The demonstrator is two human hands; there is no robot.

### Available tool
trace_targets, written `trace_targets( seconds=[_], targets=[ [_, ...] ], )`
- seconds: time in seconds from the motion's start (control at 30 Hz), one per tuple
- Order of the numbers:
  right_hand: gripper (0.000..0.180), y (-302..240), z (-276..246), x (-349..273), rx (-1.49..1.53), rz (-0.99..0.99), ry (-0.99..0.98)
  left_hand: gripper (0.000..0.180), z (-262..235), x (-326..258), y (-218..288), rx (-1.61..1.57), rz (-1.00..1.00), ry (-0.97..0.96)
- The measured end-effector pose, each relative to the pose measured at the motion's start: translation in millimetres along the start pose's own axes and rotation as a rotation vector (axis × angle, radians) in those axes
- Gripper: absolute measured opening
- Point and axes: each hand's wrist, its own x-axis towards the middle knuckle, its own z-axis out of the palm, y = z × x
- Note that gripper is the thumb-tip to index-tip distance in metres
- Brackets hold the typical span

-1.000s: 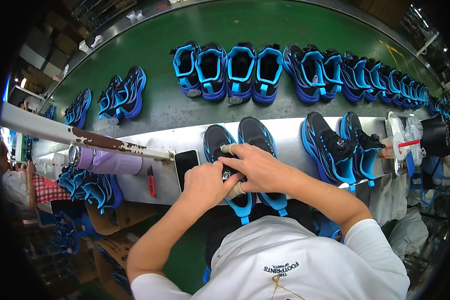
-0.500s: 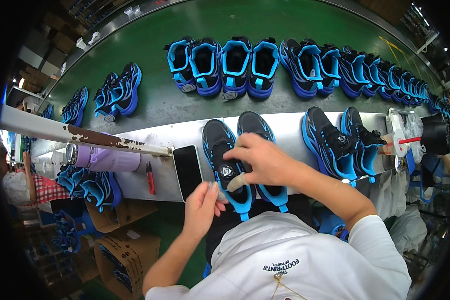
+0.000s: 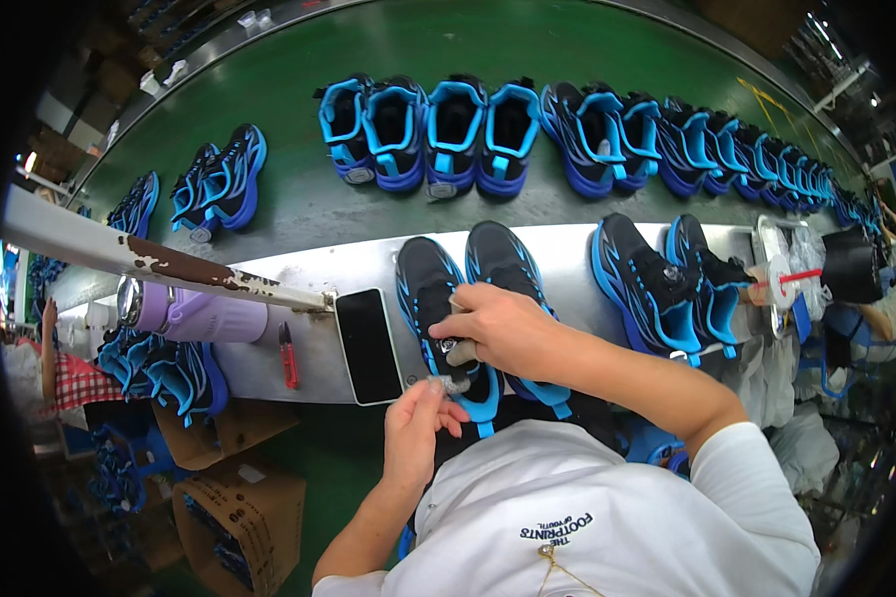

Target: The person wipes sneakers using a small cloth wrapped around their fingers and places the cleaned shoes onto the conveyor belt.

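A pair of black sneakers with bright blue lining stands before me, toes away. My right hand [image 3: 503,328] is over the left shoe [image 3: 428,269], its fingers curled and closed around the round lacing dial [image 3: 448,345] on the tongue. A beige finger cover [image 3: 462,352] sits on one of its digits. By that shoe's heel, my left hand [image 3: 415,423] pinches a small clear, plastic-looking piece [image 3: 455,383], too small to make out fully. The right shoe [image 3: 503,254] stands alongside, partly hidden under my right hand and forearm.
Left of the shoes lie a phone [image 3: 370,346], a red pen-like tool [image 3: 288,355] and a lilac tumbler [image 3: 209,315], below a chipped metal bar [image 3: 184,261]. Another sneaker pair [image 3: 657,289] and a cup with red straw [image 3: 782,279] stand right. Sneakers line the green belt [image 3: 299,214].
My right hand's fingers have drawn closer together over the dial. My left hand stays by the heel with its pinch. The whole view has shifted slightly.
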Motion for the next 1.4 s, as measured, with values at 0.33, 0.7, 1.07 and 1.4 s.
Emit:
trace_targets(
  seconds=[0.33,0.7,1.07,1.4],
  targets=[
    [0.042,49,-70,-28,0.226,0.244,0.206,0.024,21,-28,29,1.024,0.708,-0.089],
    [0.032,33,-44,-58,0.069,0.154,0.050,0.043,66,21,-5,1.470,0.475,-0.221],
    [0.075,81,-103,110,-0.374,0.376,0.169,0.038,37,33,16,1.486,0.665,-0.304],
    [0.061,205,-109,64,-0.565,0.424,0.163,0.043,55,77,61,1.336,0.918,-0.338]
  ],
)
